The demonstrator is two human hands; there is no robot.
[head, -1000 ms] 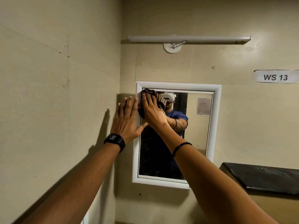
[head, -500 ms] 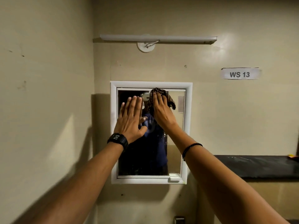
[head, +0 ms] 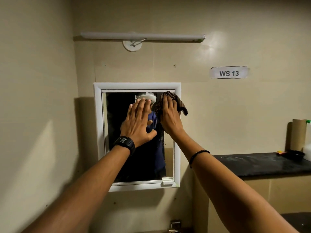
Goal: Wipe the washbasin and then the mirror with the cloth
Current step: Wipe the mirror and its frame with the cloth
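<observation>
Two hands are raised to a wall mirror [head: 138, 165] set in a white frame. The right hand [head: 170, 115] is pressed flat, fingers together, onto a dark checked cloth [head: 180, 105] held against the glass at the upper right corner, where the cloth spills past the frame's inner edge. The left hand [head: 138, 121] is spread open and empty, palm laid towards the glass just beside the right; a black watch [head: 125, 143] is worn on its wrist.

Within the last second the cloth has been carried from the mirror's upper left to its upper right, so one pass along the top seems done, with the lower glass probably left to wipe. The washbasin cannot be seen.

A paper label [head: 229, 72] reading "WS 13" is stuck to the wall at the right. Below it, a dark table [head: 252, 163] is fitted against the wall.
</observation>
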